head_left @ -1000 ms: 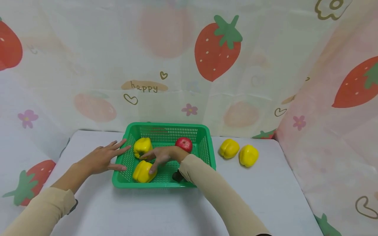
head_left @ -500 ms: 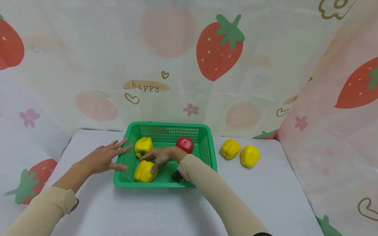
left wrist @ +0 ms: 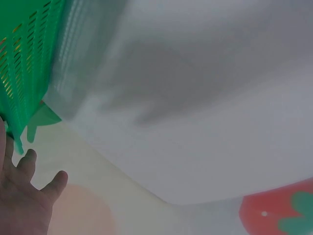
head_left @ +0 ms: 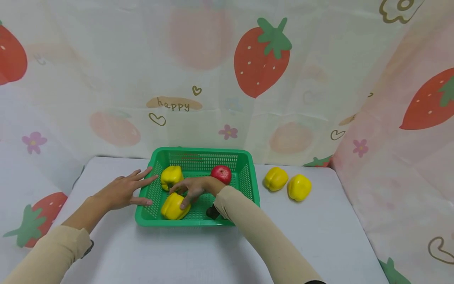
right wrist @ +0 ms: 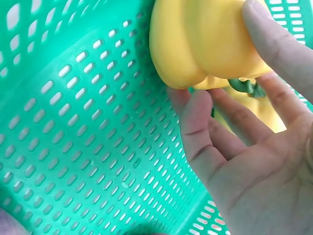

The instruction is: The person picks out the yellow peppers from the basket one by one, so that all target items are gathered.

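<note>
A green plastic basket (head_left: 196,223) stands on the table with two yellow bell peppers at its left end. My right hand (head_left: 195,187) reaches inside and holds the nearer yellow bell pepper (head_left: 173,207). In the right wrist view, the thumb lies on that pepper's side and the fingers bend round its other side. Behind it sits the second yellow bell pepper (head_left: 172,176), its green stem showing between the fingers. My left hand (head_left: 124,191) has its fingers spread, fingertips at the basket's left rim. Part of a red round fruit (head_left: 221,173) shows behind the right wrist.
Two more yellow bell peppers, one at the left (head_left: 276,179) and one at the right (head_left: 299,187), lie on the white tabletop (head_left: 319,236) right of the basket. A printed cloth backdrop (head_left: 198,126) rises at the table's back and sides.
The nearer bell pepper has shifted very slightly to the right within the basket, with the right hand at it. The left hand stays at the rim.
</note>
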`<state>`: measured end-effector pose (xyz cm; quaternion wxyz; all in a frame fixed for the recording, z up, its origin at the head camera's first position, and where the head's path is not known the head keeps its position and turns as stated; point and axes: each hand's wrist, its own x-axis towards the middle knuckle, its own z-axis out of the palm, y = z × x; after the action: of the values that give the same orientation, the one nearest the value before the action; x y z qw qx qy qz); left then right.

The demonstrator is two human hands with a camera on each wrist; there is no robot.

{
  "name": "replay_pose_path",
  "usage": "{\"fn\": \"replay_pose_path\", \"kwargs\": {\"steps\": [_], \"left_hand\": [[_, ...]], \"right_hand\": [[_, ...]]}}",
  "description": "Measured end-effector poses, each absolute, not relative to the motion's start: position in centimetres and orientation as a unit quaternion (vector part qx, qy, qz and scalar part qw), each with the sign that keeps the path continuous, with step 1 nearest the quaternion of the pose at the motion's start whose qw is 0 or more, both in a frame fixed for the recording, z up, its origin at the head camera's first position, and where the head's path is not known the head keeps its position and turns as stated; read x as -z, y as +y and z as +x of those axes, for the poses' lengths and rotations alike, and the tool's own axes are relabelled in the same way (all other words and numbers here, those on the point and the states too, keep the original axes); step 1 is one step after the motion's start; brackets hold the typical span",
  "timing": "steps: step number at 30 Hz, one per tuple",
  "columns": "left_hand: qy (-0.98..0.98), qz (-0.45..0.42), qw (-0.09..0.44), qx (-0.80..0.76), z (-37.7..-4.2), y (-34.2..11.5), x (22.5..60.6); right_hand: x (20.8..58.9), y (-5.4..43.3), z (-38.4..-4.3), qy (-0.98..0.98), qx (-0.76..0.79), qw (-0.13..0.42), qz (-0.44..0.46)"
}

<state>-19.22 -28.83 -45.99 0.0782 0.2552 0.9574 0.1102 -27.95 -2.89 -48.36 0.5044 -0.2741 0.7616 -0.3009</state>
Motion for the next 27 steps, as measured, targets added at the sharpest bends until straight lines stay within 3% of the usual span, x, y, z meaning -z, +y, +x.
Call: {"fn": "replay_pose_path", "kwargs": {"steps": [10,27], "left_hand": [[0.958,0.248,0.090,-0.111,-19.1,-28.6,45.7],[0.956,0.250,0.095,-0.121,-19.3,-28.9,46.0]], "right_hand": [[47.6,-1.3,-28.2,0.777,0.297,0.474,-0.290],[42.6,3.0,-29.9,0.803,0.298,0.387,-0.342]]}}
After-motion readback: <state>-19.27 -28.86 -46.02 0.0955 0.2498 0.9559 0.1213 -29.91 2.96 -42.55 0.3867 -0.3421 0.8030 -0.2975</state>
